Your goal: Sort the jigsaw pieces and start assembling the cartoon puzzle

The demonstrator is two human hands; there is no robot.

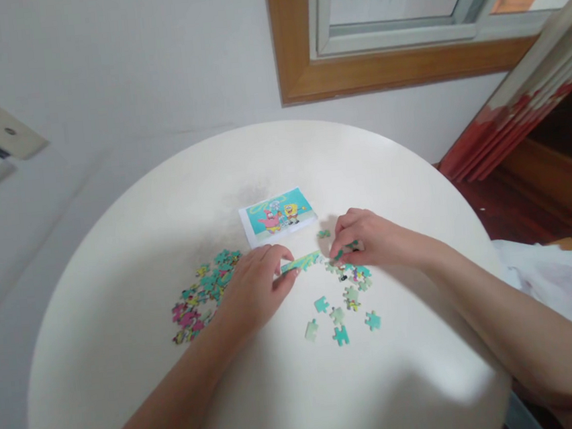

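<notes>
A short joined strip of jigsaw puzzle pieces [301, 262], green and yellow, lies on the white table. My left hand [257, 288] holds its left end between thumb and fingers. Just past the strip's right end, my right hand [369, 237] is closed with a green puzzle piece [339, 254] at its fingertips. More green shows between the fingers and the palm, partly hidden. Under and below the right hand lie loose pieces [351, 294] in pale green, teal and mixed colours. One green piece [323, 234] rests just left of the right hand's knuckles.
Behind my hands lies a reference picture [281, 216] of cartoon figures on white paper. A heap of mixed puzzle pieces [207, 289] sits left of my left hand, partly covered by it. The round table [134, 269] stands against the wall under a wood-framed window [403, 68].
</notes>
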